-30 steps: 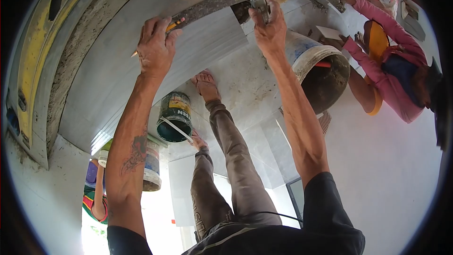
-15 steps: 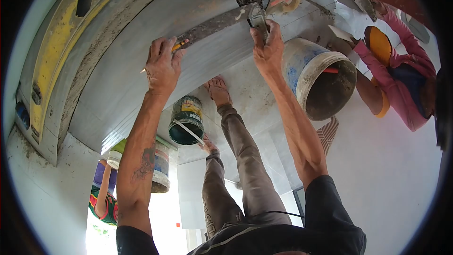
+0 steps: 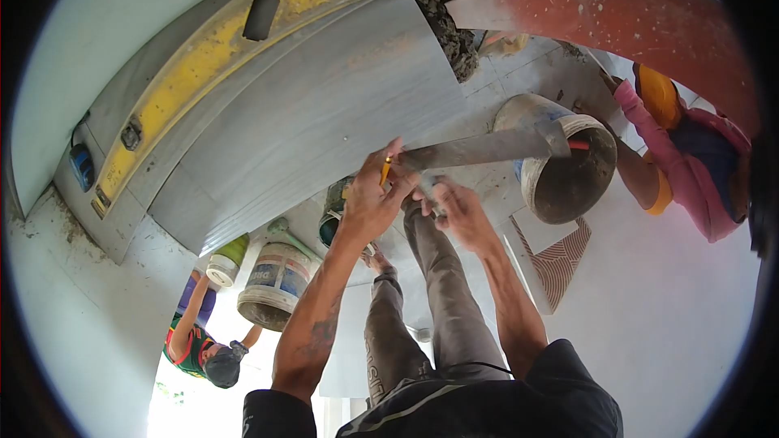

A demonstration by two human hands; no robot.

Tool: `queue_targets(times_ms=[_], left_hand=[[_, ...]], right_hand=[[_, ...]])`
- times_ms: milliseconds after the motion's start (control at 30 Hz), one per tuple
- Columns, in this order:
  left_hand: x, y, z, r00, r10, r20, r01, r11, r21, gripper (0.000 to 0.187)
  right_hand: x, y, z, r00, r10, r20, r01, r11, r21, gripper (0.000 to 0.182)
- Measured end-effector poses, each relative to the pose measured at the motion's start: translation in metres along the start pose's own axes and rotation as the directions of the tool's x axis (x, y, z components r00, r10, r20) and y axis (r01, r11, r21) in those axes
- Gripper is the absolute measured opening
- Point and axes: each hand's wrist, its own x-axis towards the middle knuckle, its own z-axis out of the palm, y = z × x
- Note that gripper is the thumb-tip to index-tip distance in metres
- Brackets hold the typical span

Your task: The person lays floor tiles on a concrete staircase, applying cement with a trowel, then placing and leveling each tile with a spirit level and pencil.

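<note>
My left hand (image 3: 376,201) is closed around the near end of a long flat metal bar (image 3: 479,149), with a yellow pencil (image 3: 385,170) also held between its fingers. The bar points right, its short crosspiece in front of a large bucket (image 3: 540,118). Close beside it, my right hand (image 3: 459,212) has its fingers curled around a small greyish thing, blurred and mostly hidden. Both hands are near the lower edge of a wide grey tile (image 3: 316,113).
A worn yellow spirit level (image 3: 191,61) lies along the tile's far side, near a blue tape measure (image 3: 82,165). A red beam (image 3: 600,16) crosses upper right. Co-workers are at right, in a pink sleeve (image 3: 641,126), and lower left, near another bucket (image 3: 276,276).
My right hand has left the bar's crosspiece end and come down and toward my left hand. My left hand has moved right and down, and the bar now extends free to the right.
</note>
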Motion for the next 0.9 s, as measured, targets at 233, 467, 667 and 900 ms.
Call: queue_targets(times_ms=[233, 467, 667, 900], left_hand=[[0.080, -0.044, -0.006, 0.995, 0.095, 0.039, -0.101, 0.968, 0.228, 0.047], [0.152, -0.047, -0.007, 0.984, 0.177, 0.036, -0.180, 0.956, 0.230, 0.049], [0.143, -0.032, -0.008, 0.994, 0.109, 0.034, -0.114, 0.962, 0.248, 0.047], [0.141, -0.042, -0.006, 0.842, 0.538, -0.026, -0.467, 0.753, 0.463, 0.039]], right_hand=[[0.062, 0.008, 0.011, 0.996, -0.063, 0.064, 0.073, 0.981, -0.181, 0.041], [0.121, 0.027, 0.046, 0.673, -0.689, -0.269, 0.500, 0.692, -0.521, 0.049], [0.127, 0.025, 0.060, 0.555, -0.749, -0.362, 0.375, 0.614, -0.695, 0.045], [0.125, 0.024, 0.062, 0.603, -0.696, -0.390, 0.274, 0.640, -0.718, 0.044]])
